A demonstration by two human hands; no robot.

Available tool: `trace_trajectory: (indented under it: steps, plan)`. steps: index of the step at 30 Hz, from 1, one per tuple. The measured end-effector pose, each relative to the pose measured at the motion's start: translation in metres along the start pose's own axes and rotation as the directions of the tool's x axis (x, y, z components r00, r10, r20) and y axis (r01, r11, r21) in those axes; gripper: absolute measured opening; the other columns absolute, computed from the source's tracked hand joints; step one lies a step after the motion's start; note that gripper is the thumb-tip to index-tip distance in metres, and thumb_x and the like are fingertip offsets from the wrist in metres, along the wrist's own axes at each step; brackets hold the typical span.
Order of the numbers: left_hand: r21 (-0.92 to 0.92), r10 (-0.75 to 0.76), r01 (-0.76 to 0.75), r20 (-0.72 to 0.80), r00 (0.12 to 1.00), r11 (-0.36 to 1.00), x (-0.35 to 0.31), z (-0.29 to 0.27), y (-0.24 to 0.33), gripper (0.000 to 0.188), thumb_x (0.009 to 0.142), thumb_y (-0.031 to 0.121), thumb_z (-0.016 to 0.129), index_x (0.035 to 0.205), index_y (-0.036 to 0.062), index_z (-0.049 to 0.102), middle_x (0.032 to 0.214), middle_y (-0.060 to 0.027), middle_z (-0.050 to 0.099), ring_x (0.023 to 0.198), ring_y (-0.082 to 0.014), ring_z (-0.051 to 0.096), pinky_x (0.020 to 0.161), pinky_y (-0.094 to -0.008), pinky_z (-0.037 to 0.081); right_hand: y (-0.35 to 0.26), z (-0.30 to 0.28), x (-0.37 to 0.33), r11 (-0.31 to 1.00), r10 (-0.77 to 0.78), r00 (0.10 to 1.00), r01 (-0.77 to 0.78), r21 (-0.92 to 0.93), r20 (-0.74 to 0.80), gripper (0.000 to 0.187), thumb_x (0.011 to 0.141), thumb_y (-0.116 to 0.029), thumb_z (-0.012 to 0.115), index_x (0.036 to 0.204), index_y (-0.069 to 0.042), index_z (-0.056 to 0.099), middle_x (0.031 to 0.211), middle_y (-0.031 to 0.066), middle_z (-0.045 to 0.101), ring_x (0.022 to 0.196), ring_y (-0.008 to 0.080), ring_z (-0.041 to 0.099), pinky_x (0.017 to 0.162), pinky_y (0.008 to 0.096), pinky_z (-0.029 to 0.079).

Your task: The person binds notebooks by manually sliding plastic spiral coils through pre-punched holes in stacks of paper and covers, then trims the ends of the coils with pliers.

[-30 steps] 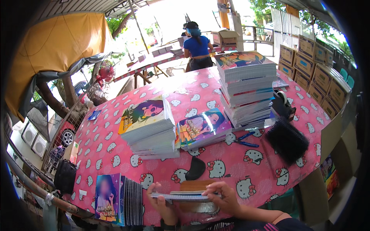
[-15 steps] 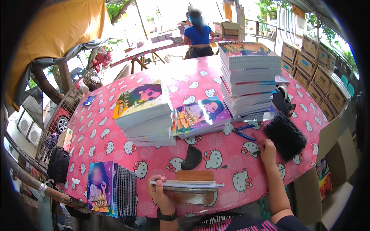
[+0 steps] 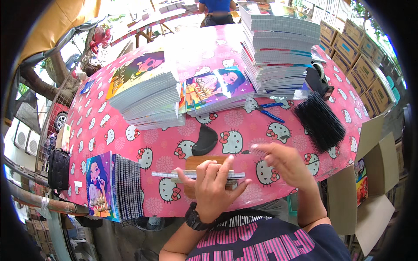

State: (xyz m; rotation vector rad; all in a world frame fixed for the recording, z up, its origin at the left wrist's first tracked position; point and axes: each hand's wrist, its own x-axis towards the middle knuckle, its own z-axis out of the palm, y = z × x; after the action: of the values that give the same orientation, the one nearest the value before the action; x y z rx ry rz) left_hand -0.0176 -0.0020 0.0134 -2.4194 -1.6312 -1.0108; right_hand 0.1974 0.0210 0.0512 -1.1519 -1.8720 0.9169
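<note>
An unbound-looking notebook (image 3: 167,175), seen along its page edges, rests across a brown wooden block (image 3: 198,162) at the table's near side. My left hand (image 3: 213,189) spans it with fingers spread over the pages and holds it there. To its right, my right hand (image 3: 287,165) is raised above the table, fingers pinched together and blurred; a thin dark thing may be at the fingertips, but I cannot make it out. Just beyond the block lies a dark curved object (image 3: 205,140). Black spiral binding coils (image 3: 320,122) are heaped at the right.
Blue-handled pliers (image 3: 271,114) lie near the coils. Notebook stacks stand at the left (image 3: 146,98), centre (image 3: 217,91) and tall right (image 3: 281,48). Coil-bound notebooks (image 3: 126,187) stand front left. A tape dispenser (image 3: 320,78) and open carton (image 3: 348,195) are right; a person (image 3: 219,11) stands beyond.
My left hand has shifted from the notebook's left end to over its middle. My right hand has left the coil heap and come left toward the notebook. The view has tilted down.
</note>
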Motion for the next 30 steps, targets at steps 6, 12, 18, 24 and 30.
trace_trajectory:
  steps: [6, 12, 18, 24, 30]
  plan:
    - [0.026, -0.008, 0.01, -0.082, 0.997, 1.0, 0.002, 0.01, 0.002, 0.033, 0.069, 0.043, 0.076, 0.084, 0.0157, 0.065, 0.083, 0.002, 0.055, 0.096, -0.0174, 0.056, 0.106, -0.0638, -0.001, 0.009, 0.02, 0.005, 0.984, -0.179, 0.984, 0.179, -0.007, 0.019, 0.029, 0.082, -0.004, 0.066, 0.111, -0.006, 0.066, 0.09, 0.01, 0.061, 0.078, 0.0216, 0.06, 0.067, 0.0315, 0.048]
    - [-0.113, 0.034, -0.03, 0.028, 0.999, 0.993, 0.01, 0.001, 0.0, 0.028, 0.073, 0.033, 0.075, 0.093, 0.0146, 0.065, 0.086, 0.0012, 0.059, 0.095, -0.0174, 0.056, 0.1, -0.0504, 0.02, 0.013, 0.022, 0.009, 0.986, -0.152, 0.985, 0.146, 0.08, 0.08, 0.02, 0.083, -0.005, 0.065, 0.103, -0.003, 0.066, 0.087, 0.0102, 0.06, 0.079, 0.0226, 0.06, 0.069, 0.0316, 0.047]
    - [-0.341, 0.109, -0.101, 0.005, 0.994, 0.935, 0.009, -0.01, -0.017, 0.019, 0.074, 0.013, 0.074, 0.091, 0.0117, 0.066, 0.085, -0.0002, 0.065, 0.082, -0.0189, 0.059, 0.08, -0.0344, 0.034, 0.015, 0.018, 0.01, 0.992, -0.103, 0.971, 0.086, 0.09, 0.215, 0.017, 0.085, -0.004, 0.062, 0.102, -0.002, 0.065, 0.086, 0.0109, 0.058, 0.079, 0.024, 0.059, 0.07, 0.033, 0.047]
    - [-0.363, 0.096, -0.099, -0.026, 0.995, 0.927, 0.006, -0.011, -0.016, 0.019, 0.073, 0.013, 0.075, 0.089, 0.0113, 0.066, 0.084, -0.0004, 0.066, 0.081, -0.019, 0.06, 0.08, -0.0338, 0.035, 0.007, 0.012, 0.016, 0.973, -0.23, 0.941, 0.226, 0.042, 0.247, 0.02, 0.084, 0.0, 0.061, 0.103, -0.004, 0.065, 0.087, 0.0112, 0.056, 0.081, 0.0259, 0.058, 0.071, 0.0341, 0.047]
    - [-0.353, 0.093, -0.113, -0.073, 0.993, 0.929, 0.0, -0.009, -0.016, 0.015, 0.074, 0.011, 0.073, 0.088, 0.0129, 0.067, 0.086, 0.0005, 0.067, 0.085, -0.0182, 0.061, 0.083, -0.0354, 0.035, 0.007, 0.011, 0.017, 0.973, -0.226, 0.934, 0.204, 0.103, 0.276, 0.022, 0.082, 0.003, 0.061, 0.102, -0.006, 0.064, 0.089, 0.0105, 0.055, 0.081, 0.0269, 0.057, 0.072, 0.0356, 0.047]
